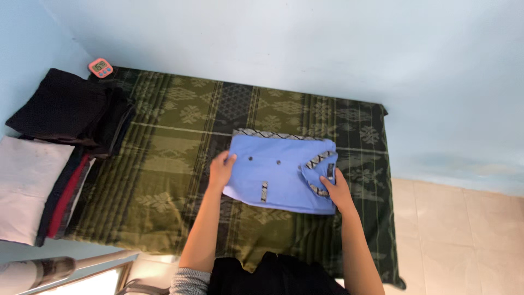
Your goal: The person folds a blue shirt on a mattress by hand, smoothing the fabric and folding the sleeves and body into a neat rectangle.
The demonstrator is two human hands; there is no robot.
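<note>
View from the head camera, looking down. Nearest the viewer lay a dark garment (278, 273) at the bottom edge, between the two forearms, with a grey sleeve (191, 281) just left of it. Both arms reached forward over a green patterned cloth (164, 180) that covered the counter (390, 273). The hands were well apart, one at each end of a single folded blue shirt (275, 172). The left hand (221, 170) lay on the shirt's left edge, fingers curled over the fabric and thumb on top; whether it pinched the cloth or only pressed on it could not be told. The right hand (337, 191) rested flat on the right front corner, its fingertips touching the collar (319, 169), which bore a grey-and-black patterned trim. Two dark buttons (264, 160) showed between the hands, and one short patterned tab (264, 191) sat near the front edge. A patterned strip (273, 134) ran along the far edge of the shirt.

Well to the left of the left hand stood one stack of folded clothes (63, 202), white on top with red and dark layers beneath. Beyond it lay a second pile of black garments (71, 112). At the far left corner, beyond that pile, stood one small pink rectangular timer (101, 68) with a pale display, leaning against the light blue wall (300, 49). Right of the right hand, past the counter's edge, lay a pale tiled floor (464, 235).
</note>
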